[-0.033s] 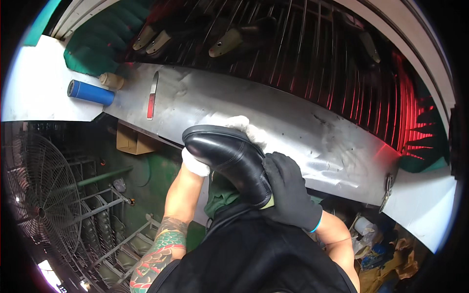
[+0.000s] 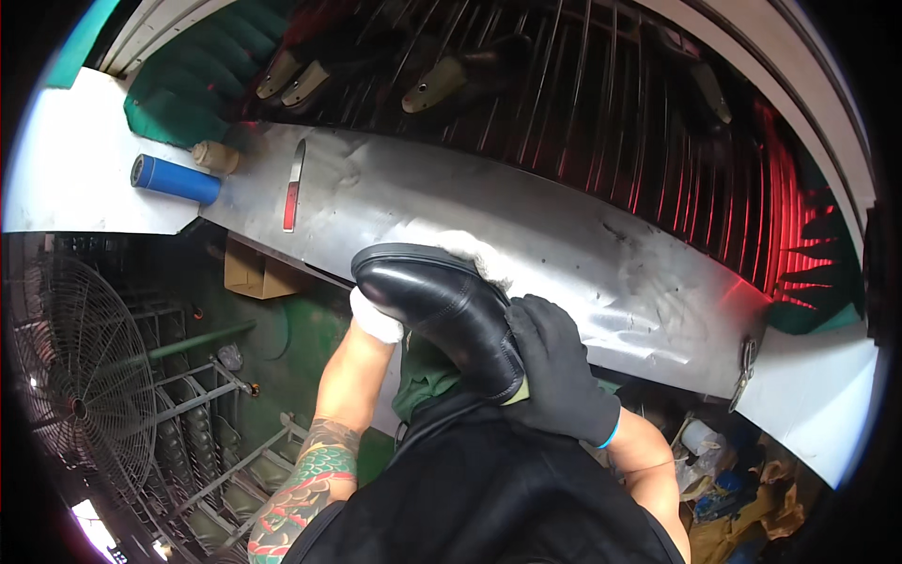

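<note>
I see a glossy black leather shoe (image 2: 442, 305) at the centre of the view, toe pointing up and to the left, held just above the near edge of a dented sheet-metal bench (image 2: 564, 235). My right hand (image 2: 559, 371), in a black glove with a blue cuff, is wrapped around the shoe's heel end, fingers curled over it. My left hand (image 2: 376, 315) wears a white glove and is almost wholly hidden under the shoe; only a bit of white shows below the toe, and more white fabric shows behind the shoe's upper edge. I cannot tell how those fingers are set. The shoe's sole and inside are out of sight.

My tattooed left forearm (image 2: 315, 470) rises from the lower edge, and a dark apron (image 2: 489, 489) fills the bottom of the frame.

On the bench, well apart from the shoe, lie a blue cylinder (image 2: 175, 180), a small beige bottle (image 2: 216, 155) beside it, and a slim blade with a red handle (image 2: 293, 188). Behind the bench, a dark rack of metal rods (image 2: 601, 85) lit red on the right holds shoe forms (image 2: 432, 89), hard to make out in the shadow. At lower left stands a wire-guarded fan (image 2: 80, 376).
</note>
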Demonstrator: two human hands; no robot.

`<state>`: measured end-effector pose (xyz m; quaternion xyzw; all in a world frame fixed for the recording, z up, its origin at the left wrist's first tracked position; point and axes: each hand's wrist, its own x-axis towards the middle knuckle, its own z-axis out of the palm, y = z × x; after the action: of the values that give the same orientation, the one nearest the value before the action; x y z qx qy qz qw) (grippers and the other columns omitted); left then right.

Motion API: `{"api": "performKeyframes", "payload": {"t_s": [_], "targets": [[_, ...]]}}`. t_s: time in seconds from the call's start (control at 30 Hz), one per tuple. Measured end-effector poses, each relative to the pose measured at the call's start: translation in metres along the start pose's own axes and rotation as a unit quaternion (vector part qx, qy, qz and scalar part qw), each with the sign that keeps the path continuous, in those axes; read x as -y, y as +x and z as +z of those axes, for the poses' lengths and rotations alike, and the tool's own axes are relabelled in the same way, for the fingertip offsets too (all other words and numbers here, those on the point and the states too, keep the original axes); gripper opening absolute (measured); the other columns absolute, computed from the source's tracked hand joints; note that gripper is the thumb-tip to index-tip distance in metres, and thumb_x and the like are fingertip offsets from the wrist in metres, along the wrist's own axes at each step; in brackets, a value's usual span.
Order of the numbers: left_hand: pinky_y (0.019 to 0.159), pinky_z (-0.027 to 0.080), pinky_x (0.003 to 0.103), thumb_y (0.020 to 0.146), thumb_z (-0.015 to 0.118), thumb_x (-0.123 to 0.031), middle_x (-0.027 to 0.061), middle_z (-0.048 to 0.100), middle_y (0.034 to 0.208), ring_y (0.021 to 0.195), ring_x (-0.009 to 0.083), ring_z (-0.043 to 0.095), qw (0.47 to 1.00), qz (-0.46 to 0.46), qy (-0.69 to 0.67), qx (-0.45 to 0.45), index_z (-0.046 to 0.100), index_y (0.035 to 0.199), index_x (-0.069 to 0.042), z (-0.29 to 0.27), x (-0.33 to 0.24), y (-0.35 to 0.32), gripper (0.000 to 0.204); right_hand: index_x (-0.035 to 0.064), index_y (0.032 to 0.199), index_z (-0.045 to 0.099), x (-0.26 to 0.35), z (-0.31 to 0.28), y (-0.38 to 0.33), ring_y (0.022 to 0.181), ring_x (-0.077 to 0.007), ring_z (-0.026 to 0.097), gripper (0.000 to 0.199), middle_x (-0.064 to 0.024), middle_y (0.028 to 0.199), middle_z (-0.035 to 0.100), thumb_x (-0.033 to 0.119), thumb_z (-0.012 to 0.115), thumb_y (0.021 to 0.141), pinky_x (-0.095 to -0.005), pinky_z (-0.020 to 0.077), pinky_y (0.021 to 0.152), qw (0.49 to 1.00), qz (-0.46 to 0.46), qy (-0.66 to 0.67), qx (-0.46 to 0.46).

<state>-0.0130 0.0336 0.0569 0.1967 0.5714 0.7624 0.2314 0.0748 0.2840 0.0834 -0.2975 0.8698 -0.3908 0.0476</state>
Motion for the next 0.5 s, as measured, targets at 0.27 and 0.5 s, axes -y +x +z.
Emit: {"api": "performKeyframes", "payload": {"t_s": [0.27, 0.5], "targets": [[0.109, 0.051, 0.05, 0.073, 0.086, -0.021, 0.0256, 0.066, 0.132, 0.126, 0.0372, 0.063, 0.982, 0.14, -0.126, 0.028, 0.061, 0.135, 0.005, -0.003, 0.015, 0.02, 0.072, 0.0002, 0.154, 0.038, -0.026, -0.012, -0.007, 0.141, -0.0457, 0.044, 0.112, -0.0244, 0.151, 0.046, 0.031, 0.093, 0.061, -0.0539, 0.0362, 0.118, 0.993, 0.033, 0.114, 0.024], [0.109, 0.051, 0.049, 0.07, 0.089, -0.014, 0.0246, 0.064, 0.134, 0.125, 0.0339, 0.064, 0.977, 0.194, -0.077, -0.04, 0.053, 0.139, 0.002, 0.009, -0.026, 0.026, 0.08, 0.0046, 0.163, 0.029, -0.053, -0.026, -0.011, 0.151, -0.0392, 0.04, 0.126, -0.0217, 0.164, 0.039, 0.026, 0.091, 0.055, -0.0463, 0.0328, 0.125, 0.943, 0.158, 0.276, 0.103]]}}
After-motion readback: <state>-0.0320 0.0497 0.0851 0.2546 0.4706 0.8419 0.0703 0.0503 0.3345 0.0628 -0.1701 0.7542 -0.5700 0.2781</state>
